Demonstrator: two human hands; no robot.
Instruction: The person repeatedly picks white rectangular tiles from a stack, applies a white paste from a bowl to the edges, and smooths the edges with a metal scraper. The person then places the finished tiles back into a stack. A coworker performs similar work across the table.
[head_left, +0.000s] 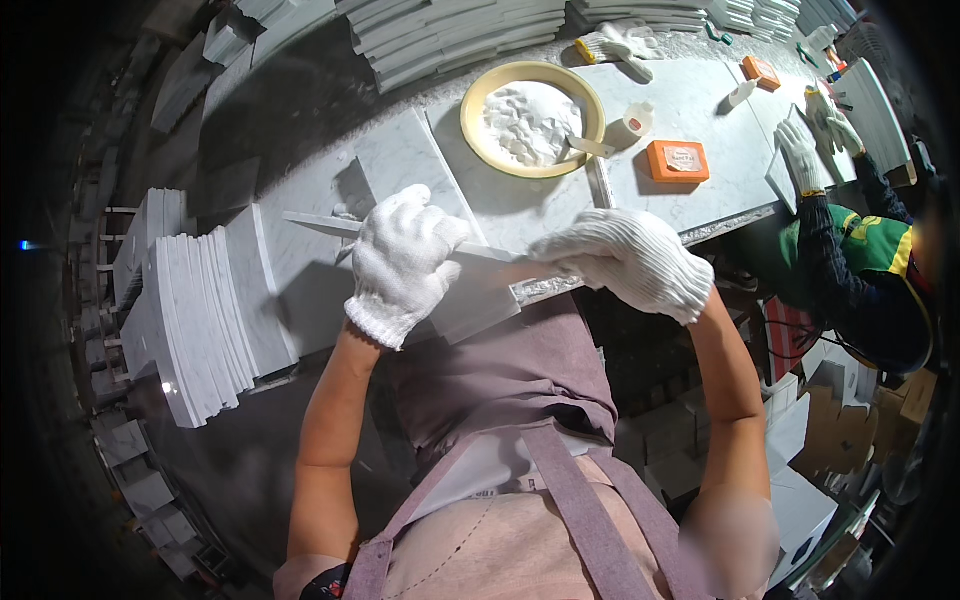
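My left hand [405, 260], in a white knit glove, is closed on a pale marble tile [325, 222], which is tilted so its long thin edge faces up. My right hand [625, 260], gloved the same way, has its fingers pressed together at the tile's right end. A blurred orange-brown patch shows by those fingertips; what they hold, I cannot make out. Beyond my hands stands a yellow bowl [476, 147] of white powder [530, 120]. A flat scraper [592, 147] leans on its right rim.
Tiles [205, 320] stand stacked on edge at left. More tile stacks [455, 40] line the back. Right of the bowl are a small bottle [638, 119], an orange box [678, 162] and loose gloves [620, 45]. A co-worker's gloved hands [800, 155] work at far right.
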